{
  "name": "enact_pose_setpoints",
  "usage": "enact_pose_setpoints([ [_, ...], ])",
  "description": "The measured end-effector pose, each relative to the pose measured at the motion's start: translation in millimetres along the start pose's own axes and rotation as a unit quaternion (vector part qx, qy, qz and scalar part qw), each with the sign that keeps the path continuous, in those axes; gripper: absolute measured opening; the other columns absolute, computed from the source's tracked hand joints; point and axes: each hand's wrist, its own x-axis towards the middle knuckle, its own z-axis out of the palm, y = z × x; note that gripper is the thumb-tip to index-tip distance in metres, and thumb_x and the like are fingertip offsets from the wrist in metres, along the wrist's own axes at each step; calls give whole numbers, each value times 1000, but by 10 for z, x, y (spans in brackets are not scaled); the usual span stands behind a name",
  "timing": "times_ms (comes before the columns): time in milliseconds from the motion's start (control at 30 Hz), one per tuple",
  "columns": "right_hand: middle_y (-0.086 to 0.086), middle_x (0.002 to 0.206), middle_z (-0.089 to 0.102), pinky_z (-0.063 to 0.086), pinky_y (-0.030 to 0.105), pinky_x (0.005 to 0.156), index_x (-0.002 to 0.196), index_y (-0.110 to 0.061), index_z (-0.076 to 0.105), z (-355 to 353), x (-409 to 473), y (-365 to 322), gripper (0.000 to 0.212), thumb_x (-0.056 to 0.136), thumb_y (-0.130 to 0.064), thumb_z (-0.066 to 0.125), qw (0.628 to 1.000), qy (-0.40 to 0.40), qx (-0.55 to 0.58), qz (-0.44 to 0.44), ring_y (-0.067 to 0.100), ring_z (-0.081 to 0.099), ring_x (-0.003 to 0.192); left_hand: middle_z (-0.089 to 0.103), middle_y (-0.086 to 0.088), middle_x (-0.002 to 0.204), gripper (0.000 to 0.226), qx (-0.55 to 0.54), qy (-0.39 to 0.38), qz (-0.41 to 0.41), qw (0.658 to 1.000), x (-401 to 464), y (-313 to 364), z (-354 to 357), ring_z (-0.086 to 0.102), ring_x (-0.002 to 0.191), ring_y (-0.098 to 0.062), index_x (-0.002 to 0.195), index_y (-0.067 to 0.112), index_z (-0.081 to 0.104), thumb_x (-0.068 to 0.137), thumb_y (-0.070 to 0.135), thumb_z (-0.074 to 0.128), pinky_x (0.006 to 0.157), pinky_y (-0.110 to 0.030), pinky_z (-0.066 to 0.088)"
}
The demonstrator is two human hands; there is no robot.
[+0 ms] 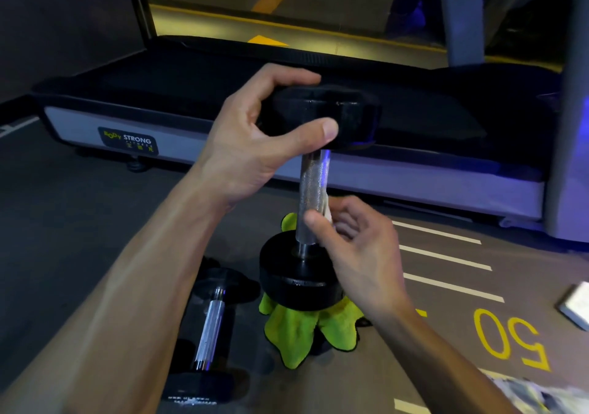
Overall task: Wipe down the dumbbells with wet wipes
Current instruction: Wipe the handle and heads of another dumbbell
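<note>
Two dumbbells show in the head view. One dumbbell (314, 190) stands on end on a green cloth (306, 327) spread on the floor, in front of a treadmill (127, 120). My left hand (255, 136) grips its top weight, fingers over the upper face and thumb along the near edge, steadying it upright. My right hand (353, 247) curls around the lower part of the knurled steel handle, pinching a white wipe (325, 209) against it. I judge this piece heavy and rigid; stood on end on soft cloth it could topple, so the top weight is the sensible hold. The knurling should drag on the thin, damp wipe. The second dumbbell (207, 334) lies flat on the floor just left of the cloth, untouched.
</note>
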Motion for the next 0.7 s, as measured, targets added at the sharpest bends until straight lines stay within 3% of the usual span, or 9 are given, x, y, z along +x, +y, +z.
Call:
enact_pose_setpoints([
  [100,-2,93,78,54,23,84,94,-17,75,-225,-25,54,7,95,-12,71,999,-11,40,7,9,73,88,72,15,105,48,4,7,0,1000,-11,12,22,68,101,-2,121,22,66,78,37,83,92,-26,55],
  [200,-2,104,77,52,18,83,96,-20,77,-427,32,-4,9,96,-15,70,999,20,44,0,8,71,95,73,20,101,48,3,13,-6,1000,-2,19,16,68,100,-2,120,24,66,78,38,84,94,-31,58],
  [267,3,105,76,55,27,85,99,-19,77,-521,82,-1,9,97,-18,68,997,40,59,13,16,71,97,73,23,99,47,2,16,-9,1000,-4,10,5,69,98,0,121,23,66,80,33,85,90,-24,56],
  [400,2,85,74,58,29,69,98,-16,69,-543,105,-67,12,102,-16,58,978,42,176,99,19,69,81,72,19,100,44,-2,17,-10,1000,-31,4,-18,68,97,3,123,18,65,83,22,83,85,-15,51],
  [600,9,91,73,48,49,83,93,-24,69,-379,173,0,7,98,-23,64,968,65,212,121,28,61,86,72,23,100,49,9,14,-4,1000,-45,28,16,67,98,3,121,23,66,78,36,85,87,-16,50],
  [700,4,100,79,55,33,82,109,-19,64,-216,120,33,11,99,-15,66,986,-7,135,95,17,73,91,72,15,102,47,5,15,-3,1000,-34,28,41,68,97,1,121,20,66,80,29,86,87,-17,51],
])
